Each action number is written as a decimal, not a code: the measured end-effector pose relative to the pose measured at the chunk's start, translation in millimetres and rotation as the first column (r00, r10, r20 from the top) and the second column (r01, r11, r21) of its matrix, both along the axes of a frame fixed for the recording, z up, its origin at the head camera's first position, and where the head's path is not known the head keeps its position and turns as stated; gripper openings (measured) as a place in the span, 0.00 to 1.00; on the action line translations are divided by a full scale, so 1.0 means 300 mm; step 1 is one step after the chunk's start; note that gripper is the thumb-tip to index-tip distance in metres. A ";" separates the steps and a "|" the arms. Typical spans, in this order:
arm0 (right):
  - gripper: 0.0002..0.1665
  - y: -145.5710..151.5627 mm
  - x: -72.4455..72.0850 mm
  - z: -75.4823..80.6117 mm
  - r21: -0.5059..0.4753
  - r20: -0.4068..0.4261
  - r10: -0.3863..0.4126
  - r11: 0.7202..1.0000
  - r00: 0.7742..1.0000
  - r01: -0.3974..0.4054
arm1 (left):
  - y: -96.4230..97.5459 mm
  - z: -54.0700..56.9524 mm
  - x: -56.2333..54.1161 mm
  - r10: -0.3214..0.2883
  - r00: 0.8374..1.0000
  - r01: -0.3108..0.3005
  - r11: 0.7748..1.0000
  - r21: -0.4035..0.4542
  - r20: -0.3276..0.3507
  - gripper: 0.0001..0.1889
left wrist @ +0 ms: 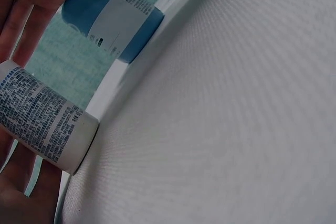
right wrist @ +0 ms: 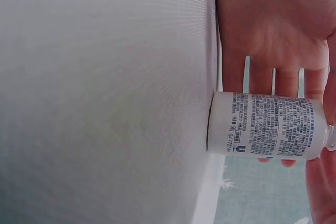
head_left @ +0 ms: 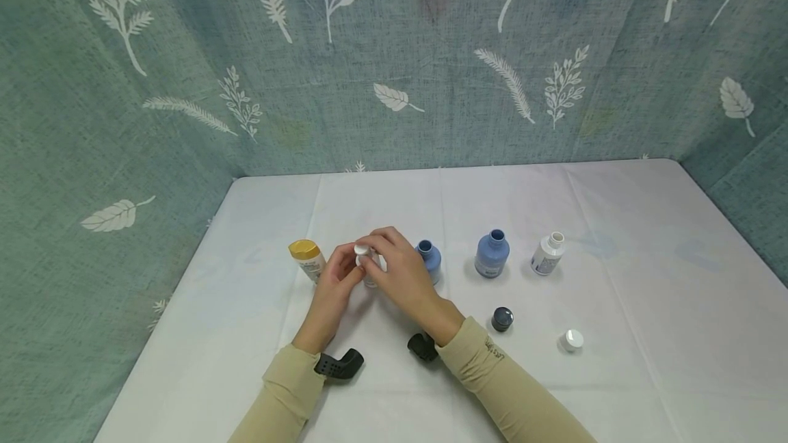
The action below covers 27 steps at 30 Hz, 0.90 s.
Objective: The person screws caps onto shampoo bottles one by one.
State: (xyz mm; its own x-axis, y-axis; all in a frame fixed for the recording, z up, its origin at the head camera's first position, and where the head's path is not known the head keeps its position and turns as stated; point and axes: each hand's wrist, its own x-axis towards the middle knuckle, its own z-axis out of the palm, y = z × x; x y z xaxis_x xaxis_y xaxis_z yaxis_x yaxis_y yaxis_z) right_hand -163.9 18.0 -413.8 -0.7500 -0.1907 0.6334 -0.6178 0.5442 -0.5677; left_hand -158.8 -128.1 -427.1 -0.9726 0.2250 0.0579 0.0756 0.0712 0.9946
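A small white bottle [right wrist: 265, 127] with dense printed text stands upright on the table between the two hands. My left hand [head_left: 329, 289] holds it near its top from the left side. A white cap [head_left: 362, 249] sits at the top of this bottle, and my right hand [head_left: 403, 279] pinches it between thumb and fingers. The right hand's other fingers extend behind the bottle in the right wrist view. Close to the left hand is a white bottle with a gold cap [head_left: 304, 249]. Partly hidden behind the right hand stands an uncapped blue bottle [head_left: 431, 260].
Farther right stand another uncapped blue bottle [head_left: 492, 255] and an uncapped white bottle [head_left: 547, 255]. In front of them lie a dark cap [head_left: 502, 318] and a white cap [head_left: 572, 340]. A white cloth covers the table [head_left: 615, 388]; a leaf-patterned green curtain [head_left: 431, 115] surrounds it.
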 end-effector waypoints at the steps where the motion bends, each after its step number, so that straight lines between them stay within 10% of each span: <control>1: 0.11 0.000 0.000 -0.001 0.000 0.003 -0.001 1.000 1.000 0.001 | 0.001 0.000 0.000 0.000 1.000 0.000 1.000 0.001 -0.002 0.17; 13: 0.12 -0.003 0.005 0.005 0.007 0.020 -0.008 1.000 1.000 0.008 | -0.013 -0.064 -0.033 0.019 1.000 -0.019 1.000 0.012 -0.023 0.16; 20: 0.15 -0.004 0.006 0.007 0.021 -0.018 0.006 1.000 1.000 -0.006 | 0.002 0.012 0.005 0.008 1.000 -0.008 1.000 0.000 -0.001 0.17; 27: 0.13 -0.002 0.007 0.007 0.019 -0.027 -0.004 1.000 1.000 0.005 | 0.001 0.013 0.005 0.007 1.000 -0.007 1.000 -0.014 0.005 0.16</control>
